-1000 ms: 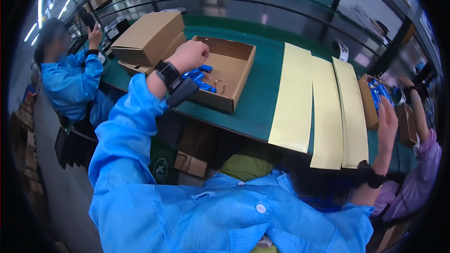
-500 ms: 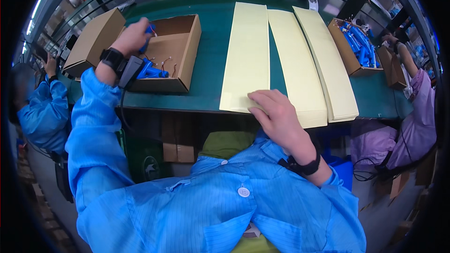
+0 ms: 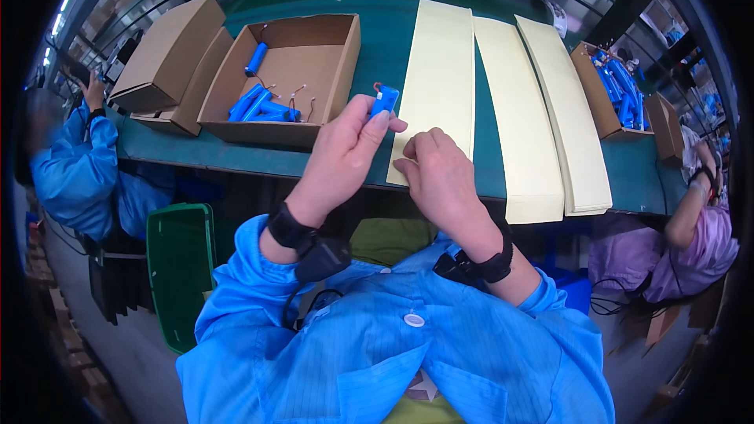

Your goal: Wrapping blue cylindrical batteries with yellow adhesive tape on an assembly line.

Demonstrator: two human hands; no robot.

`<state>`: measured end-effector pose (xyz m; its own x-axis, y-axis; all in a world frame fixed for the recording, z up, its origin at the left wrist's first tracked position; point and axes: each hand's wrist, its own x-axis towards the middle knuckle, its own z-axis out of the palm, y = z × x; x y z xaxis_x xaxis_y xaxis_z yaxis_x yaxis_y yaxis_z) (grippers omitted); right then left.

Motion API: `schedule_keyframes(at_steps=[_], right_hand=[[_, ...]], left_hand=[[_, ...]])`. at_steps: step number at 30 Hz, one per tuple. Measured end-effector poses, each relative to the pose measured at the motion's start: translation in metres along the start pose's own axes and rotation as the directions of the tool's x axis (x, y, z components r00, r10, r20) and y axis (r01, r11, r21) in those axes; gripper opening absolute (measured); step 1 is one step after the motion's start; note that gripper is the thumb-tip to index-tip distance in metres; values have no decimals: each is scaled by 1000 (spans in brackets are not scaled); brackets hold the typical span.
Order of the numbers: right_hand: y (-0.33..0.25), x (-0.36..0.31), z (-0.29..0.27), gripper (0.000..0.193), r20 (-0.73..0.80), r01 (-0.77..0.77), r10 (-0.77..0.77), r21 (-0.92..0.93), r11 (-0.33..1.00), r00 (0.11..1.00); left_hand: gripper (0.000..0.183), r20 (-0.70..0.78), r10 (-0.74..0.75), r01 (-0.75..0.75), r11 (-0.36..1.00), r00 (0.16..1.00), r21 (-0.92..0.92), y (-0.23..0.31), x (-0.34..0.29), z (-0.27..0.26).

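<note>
- Left hand [image 3: 344,148] grasps a blue cylindrical cell with red wire [image 3: 385,100], thumb against it.
- Right hand [image 3: 444,177] curls before a pale-yellow flat strip [image 3: 437,71]; I cannot tell whether it grips.

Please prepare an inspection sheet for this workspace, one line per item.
Surface: green flat worktop bearing long, pale-yellow, paper-like strips in three rows.
Things: blue wired cylinder in left hand; similar cylinders in open brown cardboard box.
Clutter: closed brown cardboard box stacked on another, left.
Hands: left holds cylinder; right hand over leftmost row, contact unclear.
Cables: black cable beside black left wristband.
Surroundings: blue-sleeved person left; lilac-sleeved person right; green plastic bin below.
</note>
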<state>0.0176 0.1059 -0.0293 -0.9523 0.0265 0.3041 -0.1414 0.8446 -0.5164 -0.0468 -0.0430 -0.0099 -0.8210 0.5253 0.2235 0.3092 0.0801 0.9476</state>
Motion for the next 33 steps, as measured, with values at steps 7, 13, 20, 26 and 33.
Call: schedule_keyframes(at_steps=[7, 13, 20, 26, 33], right_hand=[[5, -3, 9, 11, -63, 55, -57, -33, 998, 996], [12, -11, 6, 14, -196, 173, -149, 114, 978, 969], [16, -25, -35, 20, -209, 91, 165, 842, 532, 964], [21, -5, -54, 20, -8, -58, 135, 876, 479, 991], [33, -3, -35, 15, 113, -175, 168, 890, 421, 979]], left_hand=[[22, -86, 39, -24, 985, 996, 170, -24, -3, 15], [27, -94, 26, -1, 968, 995, 252, -24, -2, 15], [29, -115, -24, 35, 995, 993, 95, -20, -2, 21], [36, 272, -277, 388, 653, 922, -651, -5, -1, 34], [38, 364, -241, 433, 594, 900, -678, -13, 0, 38]])
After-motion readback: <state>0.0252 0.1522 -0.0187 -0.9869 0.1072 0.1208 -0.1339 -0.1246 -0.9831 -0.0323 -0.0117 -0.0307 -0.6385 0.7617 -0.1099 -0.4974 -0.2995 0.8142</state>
